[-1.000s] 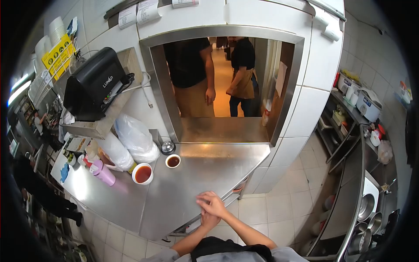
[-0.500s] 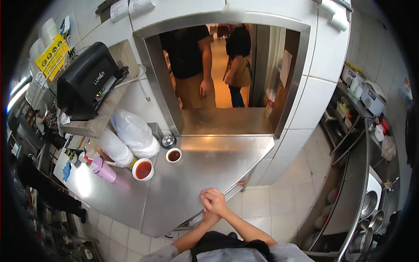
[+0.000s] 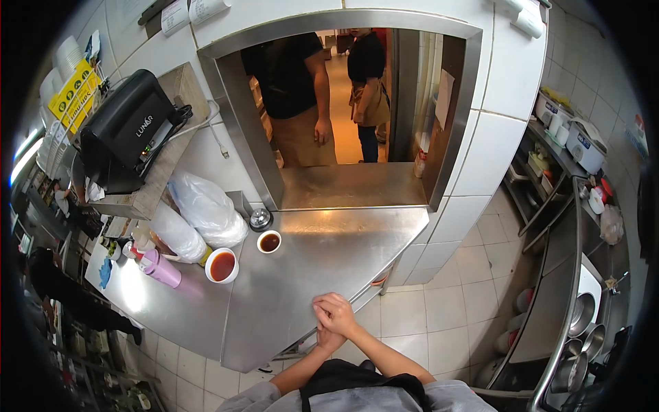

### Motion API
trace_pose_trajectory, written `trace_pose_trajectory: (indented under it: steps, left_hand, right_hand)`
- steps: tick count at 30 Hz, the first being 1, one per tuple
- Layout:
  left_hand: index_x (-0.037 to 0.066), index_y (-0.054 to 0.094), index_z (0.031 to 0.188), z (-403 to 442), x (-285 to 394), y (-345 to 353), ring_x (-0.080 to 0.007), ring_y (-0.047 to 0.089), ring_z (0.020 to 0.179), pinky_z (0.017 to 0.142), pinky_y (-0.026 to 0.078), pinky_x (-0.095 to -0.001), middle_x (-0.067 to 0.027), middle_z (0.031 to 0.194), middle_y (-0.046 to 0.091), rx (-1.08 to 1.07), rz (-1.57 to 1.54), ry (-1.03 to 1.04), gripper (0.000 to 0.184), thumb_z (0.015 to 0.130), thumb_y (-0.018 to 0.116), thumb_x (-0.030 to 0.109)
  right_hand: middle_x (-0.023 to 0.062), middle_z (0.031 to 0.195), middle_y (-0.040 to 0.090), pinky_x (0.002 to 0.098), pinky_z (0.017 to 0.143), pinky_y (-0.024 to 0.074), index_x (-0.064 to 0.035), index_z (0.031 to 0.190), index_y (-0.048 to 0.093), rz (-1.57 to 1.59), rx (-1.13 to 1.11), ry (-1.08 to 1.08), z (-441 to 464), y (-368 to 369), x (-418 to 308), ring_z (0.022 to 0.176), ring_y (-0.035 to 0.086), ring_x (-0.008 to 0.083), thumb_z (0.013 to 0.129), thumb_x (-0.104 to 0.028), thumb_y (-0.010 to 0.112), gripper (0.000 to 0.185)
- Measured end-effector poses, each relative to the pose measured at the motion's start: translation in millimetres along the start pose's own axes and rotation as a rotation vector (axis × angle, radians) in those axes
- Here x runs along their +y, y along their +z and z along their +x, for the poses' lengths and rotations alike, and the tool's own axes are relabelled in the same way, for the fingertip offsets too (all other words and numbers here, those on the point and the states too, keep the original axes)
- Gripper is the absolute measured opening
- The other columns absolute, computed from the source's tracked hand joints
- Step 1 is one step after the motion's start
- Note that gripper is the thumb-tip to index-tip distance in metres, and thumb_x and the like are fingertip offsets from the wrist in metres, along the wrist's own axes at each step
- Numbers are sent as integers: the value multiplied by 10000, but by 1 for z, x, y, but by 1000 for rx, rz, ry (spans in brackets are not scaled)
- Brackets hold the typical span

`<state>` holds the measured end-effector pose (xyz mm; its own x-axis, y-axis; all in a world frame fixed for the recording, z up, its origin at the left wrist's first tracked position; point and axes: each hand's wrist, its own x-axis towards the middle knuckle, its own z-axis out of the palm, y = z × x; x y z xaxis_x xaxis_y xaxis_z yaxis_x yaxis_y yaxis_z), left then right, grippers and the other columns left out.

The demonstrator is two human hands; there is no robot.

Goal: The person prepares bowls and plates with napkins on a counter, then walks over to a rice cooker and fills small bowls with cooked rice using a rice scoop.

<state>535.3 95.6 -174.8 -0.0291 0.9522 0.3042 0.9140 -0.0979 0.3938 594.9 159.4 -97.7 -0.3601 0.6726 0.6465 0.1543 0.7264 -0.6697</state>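
Observation:
My right hand (image 3: 336, 312) is closed over my left hand (image 3: 329, 338), and the two rest clasped together at the front edge of the steel counter (image 3: 288, 295). Most of the left fingers are hidden under the right hand; no object shows between them. Up the counter from my hands is a small white cup (image 3: 269, 242) of dark brown liquid. To its left sits a larger white bowl (image 3: 222, 266) of reddish-brown liquid. A silver call bell (image 3: 260, 219) stands behind the small cup.
A pink tumbler (image 3: 163, 269) and plastic-wrapped stacks (image 3: 208, 209) stand left, under a shelf with a black printer (image 3: 130, 130). Two people in dark shirts (image 3: 292, 82) stand beyond the pass-through window (image 3: 353, 189). Metal pans (image 3: 582, 314) lie at the right.
The view has shifted slightly. The person farther back beyond the window has changed arm position. My hands stay clasped in the same place.

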Motion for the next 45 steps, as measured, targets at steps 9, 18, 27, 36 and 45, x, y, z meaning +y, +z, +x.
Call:
trace_pose_trajectory:
  steps: [9,18,27,36,45]
  left_hand:
    - [82,482,1175,3,0,4,-302,504,1018,837,389,-432,-170,1114,522,4,10,-4,455,789,574,304]
    - [85,483,1172,4,-1,11,-302,516,1002,828,396,-435,-175,1100,534,17,22,-9,451,800,568,326]
    - [89,483,1170,2,-5,17,-302,527,986,818,403,-438,-179,1085,546,21,40,-13,448,811,562,348]
    - [93,484,1167,0,-25,49,-302,539,970,809,410,-441,-184,1071,557,35,105,-79,447,822,555,370]
    - [92,440,1200,-10,-61,96,-257,519,1018,841,397,-429,-182,1132,515,179,454,2,529,764,611,339]
  right_hand:
    - [43,849,632,341,702,471,-45,727,628,30,-20,-5,0,-6,-4,781,593,225,724,-140,636,95]
    - [60,845,639,326,677,485,-25,717,620,33,2,-14,0,-4,-4,761,598,237,733,-102,627,79]
    - [45,834,637,332,644,485,-29,685,608,21,23,-9,-3,0,-1,755,596,226,737,-109,608,94]
    - [53,829,635,330,661,483,-27,685,607,30,33,-10,-3,1,-1,763,594,233,740,-101,604,92]
    - [34,842,639,320,661,486,-43,697,621,-21,33,8,-3,1,-2,766,599,216,739,-121,608,90]
